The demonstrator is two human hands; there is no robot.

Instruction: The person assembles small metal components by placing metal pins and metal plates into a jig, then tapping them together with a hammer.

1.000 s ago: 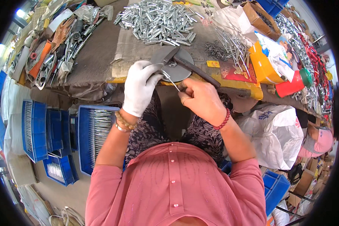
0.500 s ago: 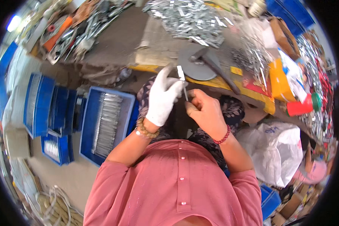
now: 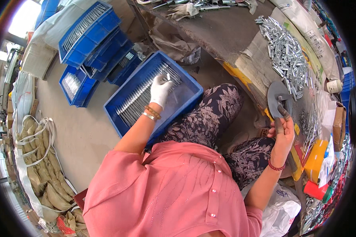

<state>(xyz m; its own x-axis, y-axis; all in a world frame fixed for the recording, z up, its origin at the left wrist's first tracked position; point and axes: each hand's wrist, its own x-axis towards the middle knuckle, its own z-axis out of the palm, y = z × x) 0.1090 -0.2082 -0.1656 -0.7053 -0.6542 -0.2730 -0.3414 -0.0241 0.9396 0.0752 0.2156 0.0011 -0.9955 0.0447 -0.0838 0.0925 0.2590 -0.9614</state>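
My left hand (image 3: pixel 160 91), in a white glove, is over a blue crate (image 3: pixel 188 77) at my left knee. Its thumb and fingers pinch a slim metal rod with a bright end (image 3: pixel 169 76). Below it, many similar metal rods (image 3: pixel 135 103) lie side by side in the crate. Out to the right, my bare right hand (image 3: pixel 284 132) is above the bench edge, thumb and darkened forefinger apart and the other fingers curled. Nothing shows between them. Just past it, a hammer (image 3: pixel 282 97) rests on a round grey metal disc (image 3: pixel 273 96); my hand hides most of its handle.
Several blue crates (image 3: pixel 91 55) of rods are stacked at the far left. Loose metal parts (image 3: pixel 286 55) pile on the bench at right. A red container (image 3: pixel 315 191), a yellow box (image 3: pixel 315 158) and a white sack (image 3: pixel 279 211) stand at the right. Tan sacks (image 3: pixel 37 158) lie at left.
My view has turned left. My hands, together before my lap earlier, are now apart: the left one with the rod has moved over the crate, the right one toward the hammer.
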